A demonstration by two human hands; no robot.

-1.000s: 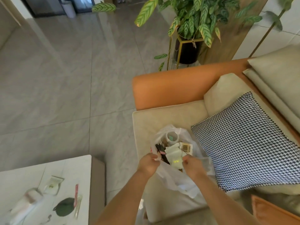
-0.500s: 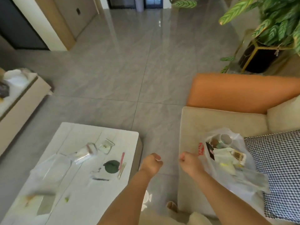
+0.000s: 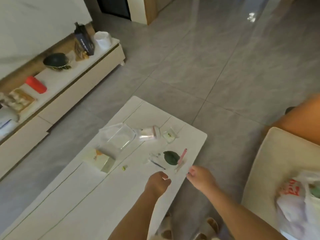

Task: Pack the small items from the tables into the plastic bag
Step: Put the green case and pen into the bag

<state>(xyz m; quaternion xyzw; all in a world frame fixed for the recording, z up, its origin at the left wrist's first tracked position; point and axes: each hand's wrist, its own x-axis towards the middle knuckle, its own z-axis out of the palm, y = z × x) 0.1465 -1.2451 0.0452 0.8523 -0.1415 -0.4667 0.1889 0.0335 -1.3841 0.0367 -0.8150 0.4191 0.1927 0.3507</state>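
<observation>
Two hands, one head view, so that's all there is to go on. Both are empty as far as I can see: the left hand (image 3: 158, 183) sits over the near part of the white table (image 3: 72, 196) with fingers loosely curled in, nothing between them, and the right hand (image 3: 200, 177) hangs just off the table's right edge, fingers half bent and also holding nothing. They're out in front like that probably because the next grab is right ahead. The closest stuff is the dark green leaf-shaped thing (image 3: 171, 158), the pink stick (image 3: 182, 155) just right of it and a thin dark pen (image 3: 158, 165) to its left, all near the hands. Further back lie a small clear packet (image 3: 169, 135), a capped white tube (image 3: 149, 134) on its side, a clear plastic box (image 3: 119, 138), a pale carton (image 3: 99, 160) and a tiny yellow-green bit (image 3: 124, 168). The bag (image 3: 299, 203) sits on the sofa cushion (image 3: 266, 161) at the right, mouth up with things already in it, well apart from the table, I'd guess parked there so both hands stay free. The long low cabinet (image 3: 69, 87) at the left holds more clutter, too blurry to sort. Plenty left to pack, I'd say.
</observation>
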